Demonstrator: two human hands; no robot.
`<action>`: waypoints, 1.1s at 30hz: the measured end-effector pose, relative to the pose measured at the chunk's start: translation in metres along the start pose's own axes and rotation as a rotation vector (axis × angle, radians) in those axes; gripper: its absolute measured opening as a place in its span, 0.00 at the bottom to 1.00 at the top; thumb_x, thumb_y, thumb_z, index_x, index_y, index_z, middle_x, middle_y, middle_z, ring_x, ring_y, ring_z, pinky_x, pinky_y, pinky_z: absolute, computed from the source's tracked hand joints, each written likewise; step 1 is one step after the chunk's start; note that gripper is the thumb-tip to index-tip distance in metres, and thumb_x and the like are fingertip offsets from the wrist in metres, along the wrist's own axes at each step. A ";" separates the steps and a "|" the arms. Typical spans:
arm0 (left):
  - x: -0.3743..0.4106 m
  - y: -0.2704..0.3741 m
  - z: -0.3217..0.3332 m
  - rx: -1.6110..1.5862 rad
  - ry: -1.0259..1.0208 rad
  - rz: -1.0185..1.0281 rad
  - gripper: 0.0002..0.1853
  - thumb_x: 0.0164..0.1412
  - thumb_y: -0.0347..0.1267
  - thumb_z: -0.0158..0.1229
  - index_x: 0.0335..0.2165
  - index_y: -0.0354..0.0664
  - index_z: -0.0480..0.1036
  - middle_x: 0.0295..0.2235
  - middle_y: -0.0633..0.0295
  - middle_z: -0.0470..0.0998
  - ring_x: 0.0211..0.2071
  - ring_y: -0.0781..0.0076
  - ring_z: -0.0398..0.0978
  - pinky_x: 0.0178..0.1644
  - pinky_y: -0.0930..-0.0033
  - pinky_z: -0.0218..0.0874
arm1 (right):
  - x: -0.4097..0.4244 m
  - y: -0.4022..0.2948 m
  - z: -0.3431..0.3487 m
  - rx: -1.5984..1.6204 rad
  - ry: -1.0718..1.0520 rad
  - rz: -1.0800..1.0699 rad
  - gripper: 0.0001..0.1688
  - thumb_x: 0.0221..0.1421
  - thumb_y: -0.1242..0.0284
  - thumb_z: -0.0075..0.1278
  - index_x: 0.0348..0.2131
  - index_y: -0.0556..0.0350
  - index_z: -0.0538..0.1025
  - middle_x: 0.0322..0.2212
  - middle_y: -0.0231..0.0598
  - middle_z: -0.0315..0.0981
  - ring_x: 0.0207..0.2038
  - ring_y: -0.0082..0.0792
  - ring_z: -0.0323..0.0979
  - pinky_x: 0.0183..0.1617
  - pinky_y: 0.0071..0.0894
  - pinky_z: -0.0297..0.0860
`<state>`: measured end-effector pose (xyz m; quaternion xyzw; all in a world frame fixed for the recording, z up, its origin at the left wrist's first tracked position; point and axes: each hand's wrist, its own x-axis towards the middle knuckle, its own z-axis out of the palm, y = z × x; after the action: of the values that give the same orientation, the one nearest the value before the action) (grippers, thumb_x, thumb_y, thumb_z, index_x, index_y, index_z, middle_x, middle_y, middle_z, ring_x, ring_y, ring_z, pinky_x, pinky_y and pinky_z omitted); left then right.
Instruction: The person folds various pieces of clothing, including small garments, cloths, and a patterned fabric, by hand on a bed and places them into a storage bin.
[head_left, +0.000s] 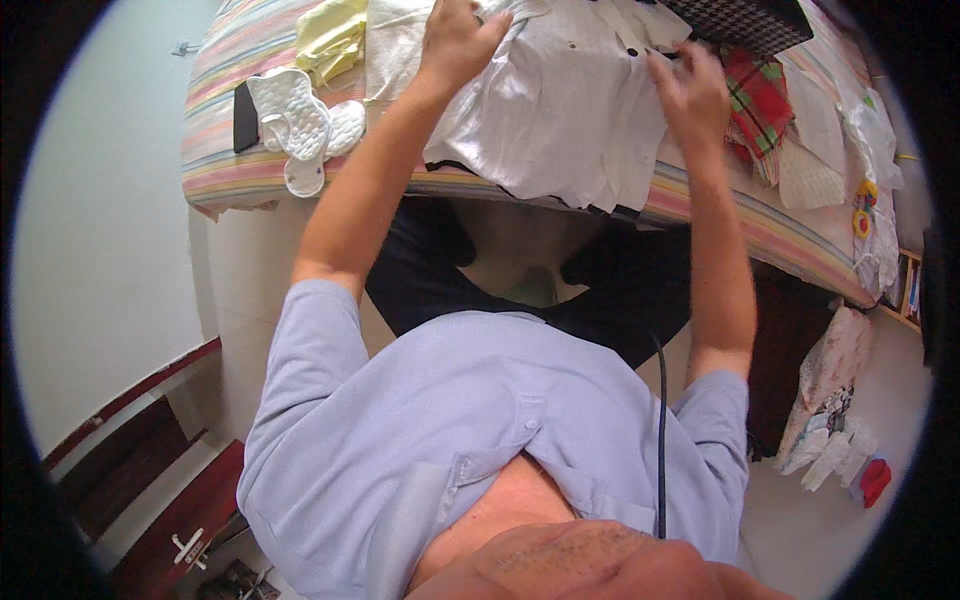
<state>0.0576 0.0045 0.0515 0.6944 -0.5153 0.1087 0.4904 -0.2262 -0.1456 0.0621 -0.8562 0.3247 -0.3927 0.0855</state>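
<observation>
A white shirt-like garment (555, 112) with dark buttons and black trim lies spread on the bed before me, its lower edge at the mattress side. My left hand (461, 37) is over its upper left part, thumb held out from the fingers. Part of that hand runs off the top of the picture, and whether it pinches cloth is not clear. At the garment's right edge, close to a dark button (632, 52), is my right hand (694, 90). It is slightly blurred, with thumb and fingers apart and nothing visible between them.
White quilted pads (296, 112) lie by a dark flat object (244, 116) on the striped bedcover (247, 176). Yellow cloth (330, 37) is at upper left. Rightward are a houndstooth-patterned box (742, 26), red plaid cloth (757, 112) and white cloths (814, 169).
</observation>
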 end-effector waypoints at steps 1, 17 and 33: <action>-0.024 0.004 -0.010 0.003 -0.041 -0.070 0.33 0.61 0.37 0.65 0.60 0.32 0.64 0.42 0.51 0.82 0.39 0.60 0.81 0.46 0.62 0.73 | -0.033 -0.004 -0.007 0.079 -0.046 0.119 0.26 0.53 0.61 0.66 0.46 0.59 0.79 0.39 0.46 0.79 0.40 0.41 0.78 0.46 0.38 0.73; -0.131 0.022 -0.057 -0.080 -0.300 -0.630 0.28 0.53 0.36 0.72 0.49 0.34 0.73 0.42 0.50 0.81 0.39 0.57 0.80 0.47 0.59 0.71 | -0.164 -0.045 -0.001 -0.069 -0.223 0.309 0.20 0.52 0.60 0.64 0.39 0.54 0.80 0.36 0.44 0.78 0.41 0.51 0.76 0.44 0.48 0.72; -0.124 0.128 -0.048 -0.056 -0.400 0.027 0.28 0.55 0.28 0.68 0.54 0.35 0.72 0.48 0.48 0.80 0.48 0.57 0.80 0.54 0.61 0.69 | -0.130 -0.086 -0.045 0.869 0.226 0.360 0.07 0.61 0.74 0.48 0.37 0.61 0.71 0.42 0.38 0.76 0.34 0.23 0.67 0.43 0.25 0.67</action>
<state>-0.0855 0.1197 0.0671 0.6813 -0.6146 -0.0392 0.3958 -0.2791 0.0070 0.0473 -0.6234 0.2810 -0.5615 0.4660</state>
